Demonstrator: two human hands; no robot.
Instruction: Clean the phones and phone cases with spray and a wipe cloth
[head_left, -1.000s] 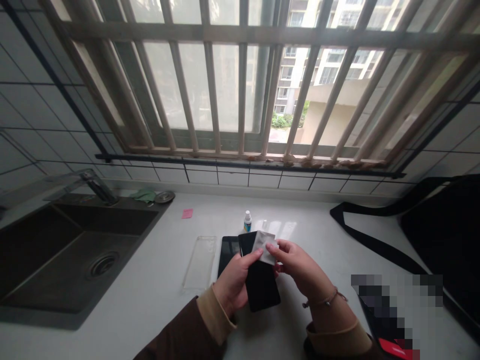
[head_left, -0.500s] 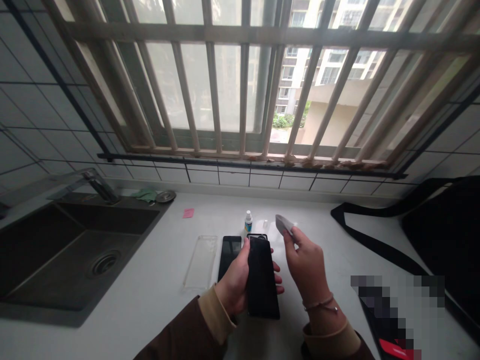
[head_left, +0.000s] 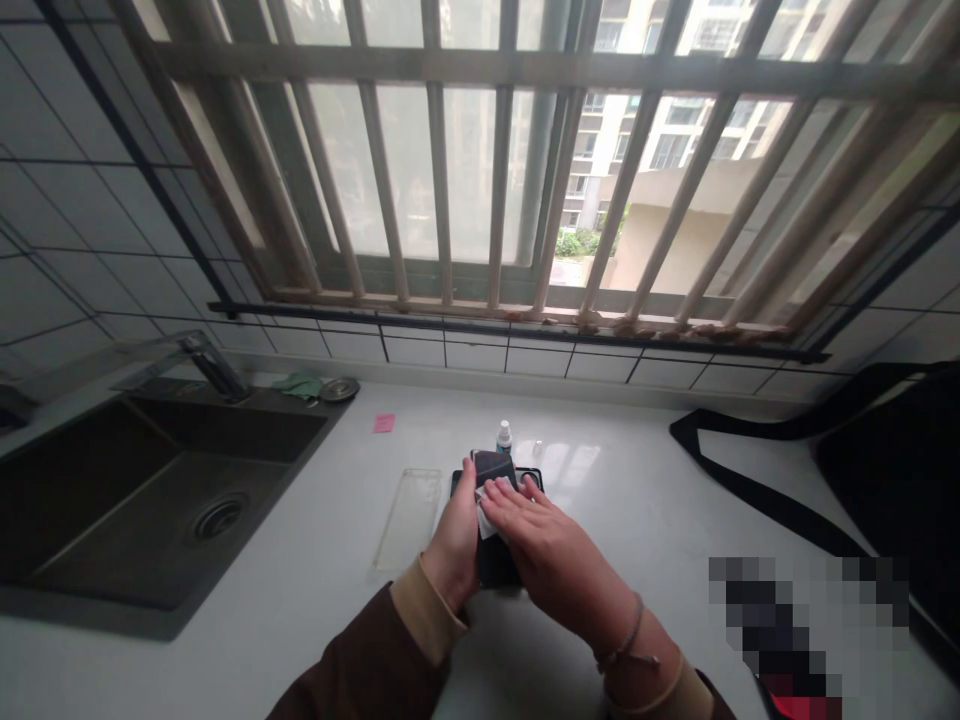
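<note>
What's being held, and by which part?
The left hand holds the black phone by its left edge; the right hand presses a white wipe against the phone's face.

2 hands (head_left: 453, 540) (head_left: 553, 548), 1 held phone (head_left: 498, 566), 1 wipe (head_left: 487, 521), 1 bottle (head_left: 504, 437), 1 clear case (head_left: 409, 520), 1 pink note (head_left: 384, 423)

Cannot see the middle of the dark phone (head_left: 498, 563) under the white cloth (head_left: 487, 524), nor much of that cloth beneath the right hand (head_left: 551, 538). Cannot count the fingers of the left hand (head_left: 452, 535), mostly hidden behind the phone. Lose the lower part of the bottle (head_left: 505, 436) behind the phone too. Cannot read the pink note (head_left: 384, 424) or name the tiny clear thing (head_left: 537, 448) right of the bottle, both too small. Lose the sink (head_left: 90, 622) past the left edge, the black bag (head_left: 892, 440) past the right, and both brown sleeves (head_left: 375, 645) past the near edge.
</note>
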